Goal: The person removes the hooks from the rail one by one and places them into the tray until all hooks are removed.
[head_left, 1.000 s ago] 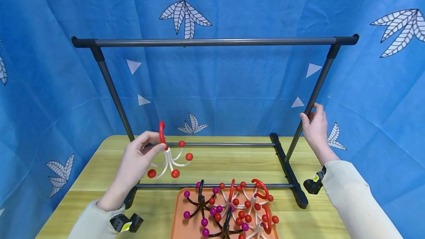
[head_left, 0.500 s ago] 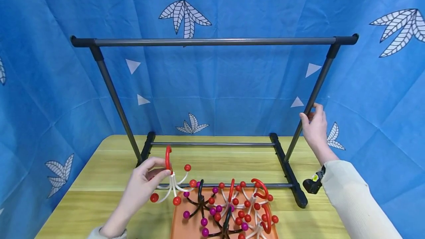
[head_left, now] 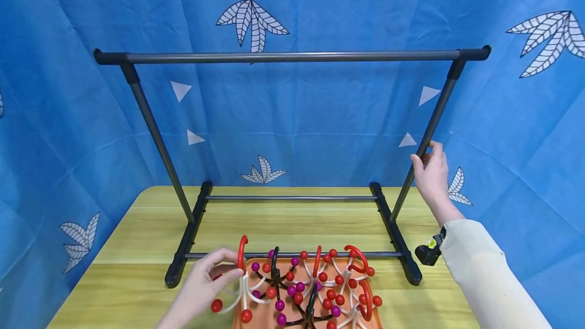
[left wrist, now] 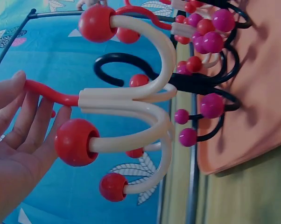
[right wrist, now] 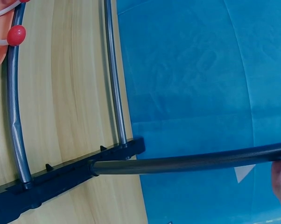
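Note:
My left hand (head_left: 201, 283) pinches the red hook of a white multi-arm hanger (head_left: 245, 288) tipped with red balls. It hangs upright at the left rim of an orange tray (head_left: 237, 321), partly over it; whether it touches the tray cannot be told. In the left wrist view, thumb and fingers meet on the hook, and the white arms (left wrist: 166, 51) spread away from the hand. My right hand (head_left: 432, 176) grips the right upright (head_left: 429, 136) of a dark garment rack. Only some fingers (right wrist: 277, 177) show at the edge of the right wrist view.
Inside the tray lie black hangers (head_left: 275, 273) with purple balls and white hangers (head_left: 354, 314) with red balls and hooks, crowded together. The rack's top bar (head_left: 292, 57) spans high above the wooden table (head_left: 292, 222). A low crossbar (head_left: 215, 255) runs behind the tray.
My left hand has lowered the white hanger and moved it right, from beside the rack's left upright to the tray's left edge. My right hand stays on the right upright.

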Available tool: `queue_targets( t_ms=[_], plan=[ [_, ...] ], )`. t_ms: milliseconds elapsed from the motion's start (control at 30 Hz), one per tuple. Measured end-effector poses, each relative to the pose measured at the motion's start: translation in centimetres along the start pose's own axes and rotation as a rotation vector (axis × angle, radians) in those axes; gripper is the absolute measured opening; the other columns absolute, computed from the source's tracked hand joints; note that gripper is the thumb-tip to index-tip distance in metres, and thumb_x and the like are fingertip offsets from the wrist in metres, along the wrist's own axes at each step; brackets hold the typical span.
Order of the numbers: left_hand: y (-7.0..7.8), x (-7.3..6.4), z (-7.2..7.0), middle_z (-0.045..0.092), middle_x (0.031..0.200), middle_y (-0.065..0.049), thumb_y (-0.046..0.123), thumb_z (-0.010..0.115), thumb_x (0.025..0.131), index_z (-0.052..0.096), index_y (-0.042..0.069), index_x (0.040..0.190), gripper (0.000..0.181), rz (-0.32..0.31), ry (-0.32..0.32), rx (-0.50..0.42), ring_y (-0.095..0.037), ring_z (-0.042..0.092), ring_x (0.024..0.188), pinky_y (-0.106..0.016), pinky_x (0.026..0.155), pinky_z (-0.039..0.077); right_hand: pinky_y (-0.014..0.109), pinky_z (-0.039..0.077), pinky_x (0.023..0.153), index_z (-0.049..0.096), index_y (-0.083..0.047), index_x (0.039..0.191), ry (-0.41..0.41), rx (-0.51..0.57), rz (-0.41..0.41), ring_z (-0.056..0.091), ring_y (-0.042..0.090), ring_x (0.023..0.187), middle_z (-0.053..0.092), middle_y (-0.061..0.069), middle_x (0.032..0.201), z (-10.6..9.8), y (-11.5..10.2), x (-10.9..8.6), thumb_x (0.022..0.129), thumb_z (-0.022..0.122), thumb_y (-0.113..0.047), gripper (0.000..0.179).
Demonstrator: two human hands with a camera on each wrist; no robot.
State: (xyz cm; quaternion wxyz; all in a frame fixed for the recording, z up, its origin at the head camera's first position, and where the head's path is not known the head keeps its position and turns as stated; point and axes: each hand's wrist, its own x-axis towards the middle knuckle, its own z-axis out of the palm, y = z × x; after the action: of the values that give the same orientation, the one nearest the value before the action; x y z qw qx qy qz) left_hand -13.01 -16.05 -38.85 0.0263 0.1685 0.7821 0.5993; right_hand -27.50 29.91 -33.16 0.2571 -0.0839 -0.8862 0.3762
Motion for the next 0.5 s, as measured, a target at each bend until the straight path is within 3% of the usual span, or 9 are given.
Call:
queue_targets(
  t_ms=[100, 367, 500],
  plan=[
    [-0.5, -0.4, 0.2, 0.059, 0.096, -0.016, 0.018, 0.064, 0.084, 0.059, 0.004, 0.097, 0.020, -0.027, -0.060, -0.034, -0.018, 0.065, 0.084, -0.027, 0.074, 0.054, 0.046, 0.040, 0.076, 0.025, -0.006, 0.136, 0.001, 0.002, 0.005, 0.045, 0.039, 0.101, 0.040, 0.026, 0.115, 0.0, -0.2, 0.0, 0.097, 0.038, -0.029, 0.047],
    [-1.5, -0.7, 0.8, 0.057, 0.097, -0.010, 0.021, 0.063, 0.085, 0.060, 0.005, 0.095, 0.019, -0.037, -0.168, -0.048, -0.015, 0.063, 0.091, -0.024, 0.080, 0.052, 0.047, 0.041, 0.077, 0.025, -0.005, 0.136, 0.010, -0.007, 0.001, 0.046, 0.039, 0.100, 0.040, 0.026, 0.114, 0.1, 0.0, -0.1, 0.097, 0.039, -0.028, 0.047],
    [-1.9, -0.9, 1.3, 0.057, 0.097, -0.005, 0.022, 0.064, 0.084, 0.059, 0.004, 0.095, 0.022, -0.083, -0.215, -0.086, -0.015, 0.062, 0.093, -0.027, 0.080, 0.052, 0.047, 0.041, 0.077, 0.024, -0.005, 0.136, 0.008, -0.015, -0.005, 0.046, 0.040, 0.100, 0.040, 0.026, 0.114, 0.1, -0.1, 0.0, 0.097, 0.038, -0.028, 0.047]
  ],
)
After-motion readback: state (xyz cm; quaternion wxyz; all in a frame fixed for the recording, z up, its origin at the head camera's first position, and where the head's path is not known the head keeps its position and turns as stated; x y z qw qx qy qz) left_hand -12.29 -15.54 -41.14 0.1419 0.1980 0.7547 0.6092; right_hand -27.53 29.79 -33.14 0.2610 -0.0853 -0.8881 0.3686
